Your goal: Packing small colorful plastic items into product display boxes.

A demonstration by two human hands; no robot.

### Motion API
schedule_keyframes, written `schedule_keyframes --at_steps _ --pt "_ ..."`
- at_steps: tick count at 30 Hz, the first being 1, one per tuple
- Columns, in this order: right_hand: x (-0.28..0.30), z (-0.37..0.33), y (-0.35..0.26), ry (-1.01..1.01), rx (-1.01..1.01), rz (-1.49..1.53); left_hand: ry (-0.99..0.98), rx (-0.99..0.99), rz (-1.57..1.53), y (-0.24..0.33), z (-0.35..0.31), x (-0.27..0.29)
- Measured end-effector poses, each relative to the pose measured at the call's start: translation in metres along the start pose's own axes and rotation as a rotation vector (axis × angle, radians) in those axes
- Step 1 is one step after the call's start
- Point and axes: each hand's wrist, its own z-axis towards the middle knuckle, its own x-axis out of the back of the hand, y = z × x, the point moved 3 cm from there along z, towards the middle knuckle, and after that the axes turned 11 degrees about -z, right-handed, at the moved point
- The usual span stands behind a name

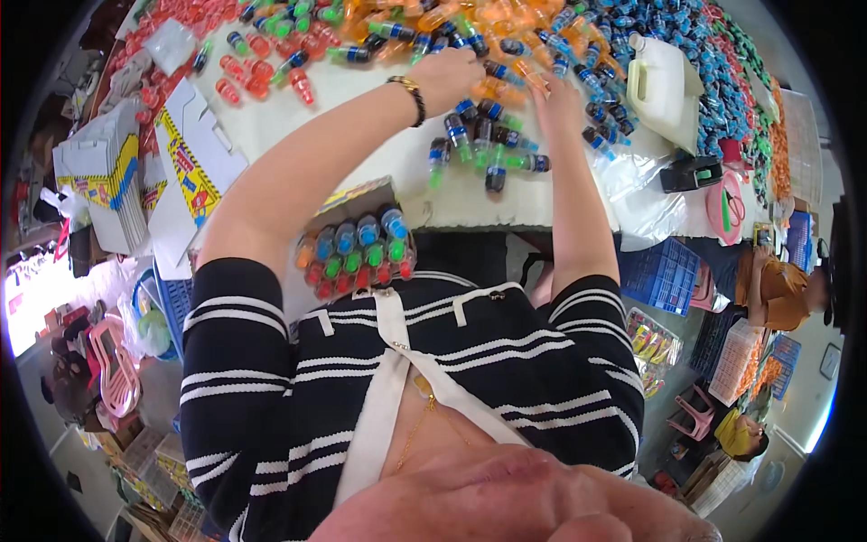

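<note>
Both my arms reach to the far side of a white table point(361, 126), in among many small plastic bottles. My left hand point(449, 79), with a bracelet at its wrist, is curled over dark bottles with blue labels; what its fingers hold, if anything, is hidden. My right hand point(558, 107) has its fingers closed at a small orange bottle point(530, 76). Between my forearms lies a loose group of dark bottles point(483, 135), some green at one end. Close to my body an open carton point(397, 194) holds rows of blue, green, red and orange bottles.
Red bottles point(257, 77) lie at the left. A large heap of blue bottles point(677, 45) fills the far right, beside a white jug point(657, 86) and a black tape dispenser point(691, 173). Flat printed cartons point(108, 172) are stacked left. A pink basket with scissors point(725, 208) stands right.
</note>
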Motion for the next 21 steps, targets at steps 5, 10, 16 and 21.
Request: schedule_keyframes --at_steps 5,10,16,21 --pt "0.010 0.023 0.026 0.231 -0.133 0.460 -0.192 0.046 0.246 -0.010 0.023 -0.027" --pt "0.009 0.052 0.033 0.161 -0.474 0.795 -0.337 0.153 0.222 -0.024 0.027 -0.029" --pt "-0.011 0.079 0.015 -0.139 -0.108 -0.086 -0.150 -0.122 0.257 0.011 0.044 -0.034" --pt "-0.004 0.087 0.006 -0.049 -0.033 -0.147 -0.261 -0.062 0.214 0.028 0.069 -0.063"
